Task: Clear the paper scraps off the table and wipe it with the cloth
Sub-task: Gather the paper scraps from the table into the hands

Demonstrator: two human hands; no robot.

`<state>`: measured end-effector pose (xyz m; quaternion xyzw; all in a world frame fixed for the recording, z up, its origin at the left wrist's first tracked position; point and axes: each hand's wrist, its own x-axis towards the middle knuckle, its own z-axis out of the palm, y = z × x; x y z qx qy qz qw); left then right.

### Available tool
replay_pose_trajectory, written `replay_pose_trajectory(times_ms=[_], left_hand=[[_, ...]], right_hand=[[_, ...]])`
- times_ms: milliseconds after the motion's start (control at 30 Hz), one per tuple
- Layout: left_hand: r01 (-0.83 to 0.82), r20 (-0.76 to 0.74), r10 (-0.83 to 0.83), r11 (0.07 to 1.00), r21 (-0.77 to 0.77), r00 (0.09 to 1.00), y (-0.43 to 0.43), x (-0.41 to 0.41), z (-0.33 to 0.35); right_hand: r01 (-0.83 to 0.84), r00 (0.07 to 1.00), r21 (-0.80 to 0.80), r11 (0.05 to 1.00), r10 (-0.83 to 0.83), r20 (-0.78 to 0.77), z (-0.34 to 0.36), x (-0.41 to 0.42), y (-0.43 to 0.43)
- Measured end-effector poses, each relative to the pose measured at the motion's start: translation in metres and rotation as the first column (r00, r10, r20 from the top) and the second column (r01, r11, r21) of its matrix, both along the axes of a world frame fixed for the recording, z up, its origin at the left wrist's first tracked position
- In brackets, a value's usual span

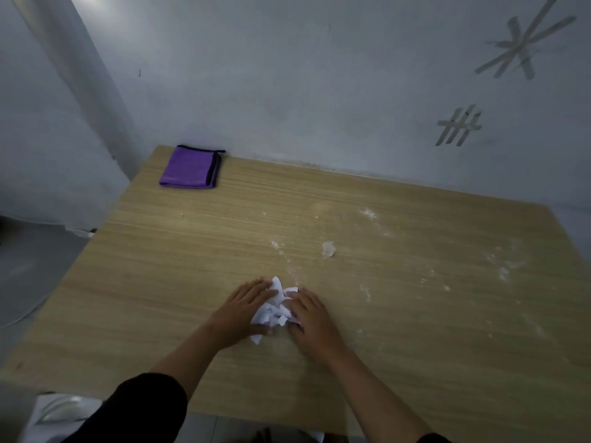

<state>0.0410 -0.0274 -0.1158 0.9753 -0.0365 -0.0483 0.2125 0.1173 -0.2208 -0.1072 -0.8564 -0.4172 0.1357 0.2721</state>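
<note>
L hand (246,310) & R hand (311,318) -- fingers near straight, gripping nothing -- press paper scraps (275,306) into one pile btwn them on the worktop (160,282), prob. for scooping. Cloth (192,167) lies folded at far-left corner.

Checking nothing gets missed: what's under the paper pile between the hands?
The paper scraps rest on the wooden table, the left hand and right hand pressing them from either side. The tabletop beneath, and anything under the palms, is covered.
</note>
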Motion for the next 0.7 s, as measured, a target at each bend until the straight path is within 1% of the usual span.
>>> replay_pose_trajectory(times_ms=[67,133,233,300,367,533,700], left_hand=[[-0.045,0.121,0.046,0.999,-0.010,0.992,-0.001,-0.001,-0.001],[-0.070,0.194,0.077,0.997,-0.044,0.978,-0.005,-0.003,-0.003],[-0.070,0.225,0.077,0.997,-0.038,0.971,-0.010,-0.003,-0.007],[-0.086,0.215,0.096,0.995,-0.055,0.972,-0.010,-0.001,-0.011],[-0.086,0.236,0.096,0.995,-0.053,0.967,-0.011,0.000,-0.013],[-0.113,0.289,0.104,0.993,0.014,0.952,-0.016,0.000,-0.010],[-0.211,0.287,0.197,0.977,0.021,0.937,-0.022,-0.008,-0.011]], right_hand=[[0.056,0.998,0.079,0.995,-0.057,0.019,-0.006,0.000,-0.001],[0.107,0.994,0.082,0.991,-0.108,0.001,-0.009,-0.003,-0.001],[0.150,0.989,0.110,0.983,-0.149,-0.015,-0.011,-0.007,-0.001],[0.183,0.980,0.124,0.975,-0.171,-0.098,-0.007,-0.010,-0.001],[0.187,0.978,0.137,0.973,-0.172,-0.118,-0.006,-0.011,-0.001],[0.094,0.996,0.069,0.993,-0.095,-0.002,-0.005,-0.015,0.002],[0.117,0.977,0.057,0.992,-0.125,0.174,-0.011,-0.024,0.017]])
